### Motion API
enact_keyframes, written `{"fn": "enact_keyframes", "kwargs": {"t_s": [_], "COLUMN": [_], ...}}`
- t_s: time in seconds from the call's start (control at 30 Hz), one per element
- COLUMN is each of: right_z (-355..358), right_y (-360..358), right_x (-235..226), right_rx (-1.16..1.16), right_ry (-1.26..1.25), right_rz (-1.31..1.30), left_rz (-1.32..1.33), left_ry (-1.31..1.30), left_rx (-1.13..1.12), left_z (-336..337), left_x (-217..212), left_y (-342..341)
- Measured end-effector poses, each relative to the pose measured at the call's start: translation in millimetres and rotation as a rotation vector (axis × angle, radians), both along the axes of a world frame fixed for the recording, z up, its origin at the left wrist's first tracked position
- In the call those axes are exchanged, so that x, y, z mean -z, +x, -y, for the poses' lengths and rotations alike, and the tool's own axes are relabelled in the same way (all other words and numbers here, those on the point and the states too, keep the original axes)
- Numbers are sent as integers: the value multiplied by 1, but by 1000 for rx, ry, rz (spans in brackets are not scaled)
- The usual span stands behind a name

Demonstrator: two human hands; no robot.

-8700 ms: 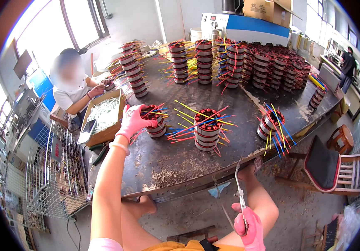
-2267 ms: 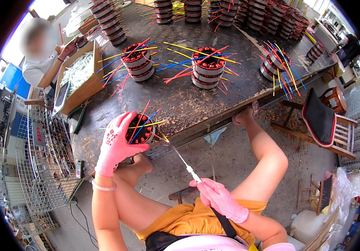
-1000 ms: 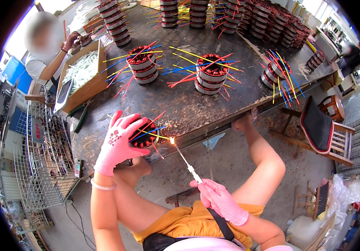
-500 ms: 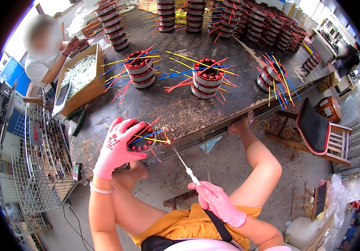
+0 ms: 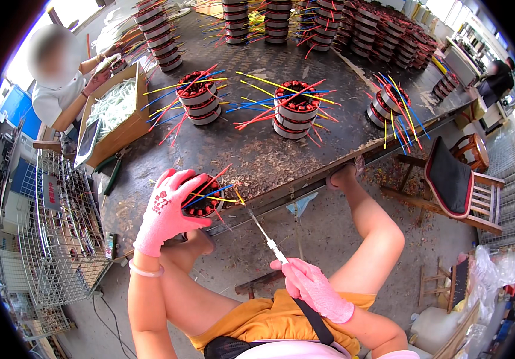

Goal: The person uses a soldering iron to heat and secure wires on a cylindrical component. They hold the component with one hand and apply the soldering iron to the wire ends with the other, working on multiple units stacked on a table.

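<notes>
My left hand [image 5: 167, 209], in a pink glove, is wrapped round the side of a motor stator [image 5: 200, 200] at the near edge of the workbench. Red, blue and yellow lead wires stick out of its winding toward the right. In the other pink glove, my right hand [image 5: 314, 284] grips a slim tool [image 5: 273, 246] with a white handle and a long thin metal shaft. The shaft's tip points up and left, close to the end of a yellow wire [image 5: 239, 194] that looks orange there. Whether tip and wire touch is too small to tell.
Stacked stators [image 5: 200, 102], [image 5: 296, 113] stand on the workbench [image 5: 251, 155], and a leaning stack [image 5: 383, 105] stands at right. A cardboard box [image 5: 129, 119] of white tubes and green-handled pliers [image 5: 114, 173] lie left. A co-worker [image 5: 60, 90] works behind the box. A chair [image 5: 449, 179] stands right.
The bright flame-like glow at the wire end has faded. My hands have barely moved. The co-worker's hands have shifted at the far left.
</notes>
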State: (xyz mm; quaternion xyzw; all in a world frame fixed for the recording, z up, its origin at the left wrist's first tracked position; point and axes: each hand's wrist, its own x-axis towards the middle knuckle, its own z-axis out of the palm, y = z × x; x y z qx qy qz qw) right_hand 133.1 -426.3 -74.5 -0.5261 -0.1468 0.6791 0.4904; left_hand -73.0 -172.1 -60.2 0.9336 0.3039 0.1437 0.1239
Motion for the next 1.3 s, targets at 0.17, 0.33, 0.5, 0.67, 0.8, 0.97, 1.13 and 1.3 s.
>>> {"fn": "enact_keyframes", "kwargs": {"t_s": [0.17,0.33,0.5,0.67,0.8,0.97,1.13,1.3], "right_z": [-5,-5,-4,-6,-5,-5,-5,-5], "right_y": [-4,-3,0,-2,-2,-2,-2,-1], "right_x": [10,3,0,5,3,7,8,9], "right_rx": [-69,-79,-78,-77,-47,-50,-43,-61], "right_ry": [38,29,21,56,77,66,87,69], "right_rz": [-46,23,38,57,21,23,14,40], "left_rz": [-25,-16,-14,-18,-24,-23,-34,-28], "left_ry": [11,27,31,22,17,15,27,27], "left_rx": [-55,-43,-44,-52,-68,-71,-73,-72], "left_z": [4,6,7,7,9,10,9,10], "left_x": [-4,-4,-3,-5,-5,-6,-5,-4], "left_y": [-16,-12,-9,-8,-7,-7,-7,-7]}}
